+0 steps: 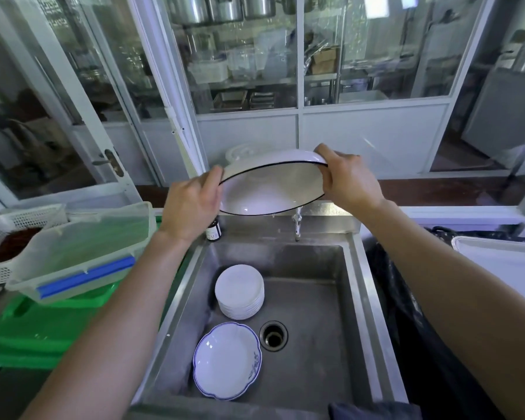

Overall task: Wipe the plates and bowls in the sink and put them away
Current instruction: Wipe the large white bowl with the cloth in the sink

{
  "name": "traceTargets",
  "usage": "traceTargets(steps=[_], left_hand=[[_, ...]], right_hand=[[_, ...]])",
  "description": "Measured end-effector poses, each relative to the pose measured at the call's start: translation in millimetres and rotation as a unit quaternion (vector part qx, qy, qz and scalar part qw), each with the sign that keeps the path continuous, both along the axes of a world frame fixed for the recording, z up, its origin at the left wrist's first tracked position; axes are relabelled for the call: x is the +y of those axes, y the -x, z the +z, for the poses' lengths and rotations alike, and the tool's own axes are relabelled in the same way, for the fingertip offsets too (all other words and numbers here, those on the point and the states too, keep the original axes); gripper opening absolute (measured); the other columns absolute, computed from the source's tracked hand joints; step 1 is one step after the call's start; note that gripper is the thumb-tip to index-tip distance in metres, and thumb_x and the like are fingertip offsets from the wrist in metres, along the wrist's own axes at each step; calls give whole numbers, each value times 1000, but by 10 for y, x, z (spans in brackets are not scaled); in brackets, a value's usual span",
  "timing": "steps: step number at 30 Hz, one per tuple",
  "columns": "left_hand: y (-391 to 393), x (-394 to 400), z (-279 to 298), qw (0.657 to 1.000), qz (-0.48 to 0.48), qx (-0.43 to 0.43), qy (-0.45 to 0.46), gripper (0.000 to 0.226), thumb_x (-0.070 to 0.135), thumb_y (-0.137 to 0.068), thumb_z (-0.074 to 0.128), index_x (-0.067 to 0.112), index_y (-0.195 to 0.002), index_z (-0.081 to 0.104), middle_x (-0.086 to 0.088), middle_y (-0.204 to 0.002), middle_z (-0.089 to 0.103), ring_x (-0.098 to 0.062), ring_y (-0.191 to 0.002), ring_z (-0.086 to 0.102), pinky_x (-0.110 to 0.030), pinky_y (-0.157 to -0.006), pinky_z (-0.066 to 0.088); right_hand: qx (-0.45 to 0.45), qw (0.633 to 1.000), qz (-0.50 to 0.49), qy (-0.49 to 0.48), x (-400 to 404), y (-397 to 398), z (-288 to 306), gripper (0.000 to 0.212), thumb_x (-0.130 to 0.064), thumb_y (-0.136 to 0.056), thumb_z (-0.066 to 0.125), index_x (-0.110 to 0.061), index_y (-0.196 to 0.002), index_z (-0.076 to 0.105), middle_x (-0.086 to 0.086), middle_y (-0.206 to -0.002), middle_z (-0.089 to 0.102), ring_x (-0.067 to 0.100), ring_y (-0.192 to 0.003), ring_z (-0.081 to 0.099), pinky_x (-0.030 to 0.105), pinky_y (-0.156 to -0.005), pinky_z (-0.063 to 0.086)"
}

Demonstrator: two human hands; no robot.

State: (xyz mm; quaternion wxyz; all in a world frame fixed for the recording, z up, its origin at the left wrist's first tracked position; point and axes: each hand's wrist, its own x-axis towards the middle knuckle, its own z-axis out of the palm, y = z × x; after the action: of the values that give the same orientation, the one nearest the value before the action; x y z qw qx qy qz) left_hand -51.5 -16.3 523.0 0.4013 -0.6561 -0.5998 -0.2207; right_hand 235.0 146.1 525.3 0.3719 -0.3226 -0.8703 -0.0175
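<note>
The fingers (328, 156) of the right hand (350, 180) curl over the rim of a black-rimmed white bowl (270, 189) at its 2 o'clock edge, thumb side toward the camera, pinching the rim. The left hand (191, 201) grips the opposite edge at 9 o'clock, its fingers wrapped behind the bowl and mostly hidden, the thumb lying along the rim. Between them the bowl is held tilted, its hollow facing the person, above the back of the sink (358, 286) at 12 o'clock, just over the small tap (297, 222). Drops seem to hang from its lower rim, so it looks wet.

As a judgement, the task is at an early stage: this bowl is lifted out but not yet put away, and no cloth shows in either hand. Still in the basin are a stack of small white plates (239, 291) near the centre-left and, at 6 o'clock from it, a scalloped blue-rimmed dish (228, 360) lying beside the drain (273, 335). Both remain to be wiped and stored.

Both forearms reach forward from the lower corners of the view, nearly straight, converging on the bowl, wrists raised well above the basin. At 9 o'clock a clear plastic container with a blue clip (79, 253) sits on green trays (43, 331).
</note>
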Motion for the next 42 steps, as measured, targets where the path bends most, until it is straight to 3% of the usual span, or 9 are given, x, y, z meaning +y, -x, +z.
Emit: traceTargets(steps=[5, 13, 17, 21, 24, 29, 34, 38, 42], left_hand=[[3, -36, -156, 1000, 10, 5, 21, 20, -4, -88, 74, 0, -105, 65, -10, -68, 59, -35, -51, 56, -33, -47, 34], [81, 8, -308, 998, 25, -12, 49, 20, -4, -87, 72, 2, -104, 64, -10, -66, 60, -35, -49, 55, -32, -49, 30], [113, 16, -385, 997, 22, -9, 71, 16, 0, -92, 70, 5, -102, 59, -8, -64, 59, -36, -47, 54, -32, -46, 34], [164, 66, -399, 997, 13, -26, 68, 14, 0, -93, 67, 4, -103, 59, -9, -66, 59, -37, -49, 55, -34, -46, 35], [192, 67, -426, 998, 14, -20, 63, 12, 3, -97, 70, 4, -104, 60, -9, -64, 59, -37, -46, 54, -32, -46, 34], [275, 125, -454, 997, 4, -19, 77, 14, 6, -99, 69, 6, -106, 57, -10, -64, 61, -38, -46, 56, -34, -45, 39], [360, 226, -450, 996, 4, -21, 82, 13, 6, -99, 68, 7, -105, 57, -9, -60, 57, -38, -44, 54, -34, -45, 37], [405, 271, -541, 996, 1, -24, 81, 11, 13, -104, 65, 10, -106, 54, -8, -60, 57, -38, -44, 54, -34, -44, 41], [438, 295, -632, 987, 8, -99, 127, 26, 41, -111, 49, 17, -104, 54, -6, -60, 59, -39, -50, 59, -41, -47, 49]], right_hand=[[-7, 1000, 6, 21, -19, 19, -156, 24, 1, -95, 50, -17, -110, 52, 9, -81, 59, 41, -62, 52, 49, -49, 51], [-20, 999, 9, 35, -23, 63, -357, 24, 2, -93, 50, -12, -112, 55, 13, -78, 59, 42, -58, 52, 44, -48, 47], [-39, 998, 5, 56, -50, 78, -421, 11, -4, -101, 53, -11, -110, 55, 12, -74, 58, 41, -60, 52, 40, -51, 42], [-41, 998, 9, 38, -17, 107, -427, 18, 1, -95, 52, -11, -108, 55, 10, -75, 57, 41, -55, 48, 41, -49, 44], [-52, 997, 6, 62, -6, 122, -428, 10, -5, -101, 53, -12, -107, 53, 8, -70, 54, 40, -57, 47, 39, -50, 37], [-75, 995, -2, 70, 34, 174, -435, 13, -2, -100, 52, -11, -110, 54, 12, -74, 59, 41, -58, 52, 34, -46, 33], [-64, 995, 4, 75, 56, 226, -450, 16, 0, -97, 52, -11, -110, 54, 12, -74, 59, 41, -58, 52, 44, -51, 48], [-43, 993, -20, 104, 26, 244, -524, 19, -3, -99, 54, -13, -114, 55, 13, -78, 65, 43, -65, 56, 42, -54, 45], [-39, 977, -47, 202, 11, 287, -638, 21, -18, -108, 53, -17, -127, 58, 15, -84, 64, 45, -80, 59, 42, -63, 44]])
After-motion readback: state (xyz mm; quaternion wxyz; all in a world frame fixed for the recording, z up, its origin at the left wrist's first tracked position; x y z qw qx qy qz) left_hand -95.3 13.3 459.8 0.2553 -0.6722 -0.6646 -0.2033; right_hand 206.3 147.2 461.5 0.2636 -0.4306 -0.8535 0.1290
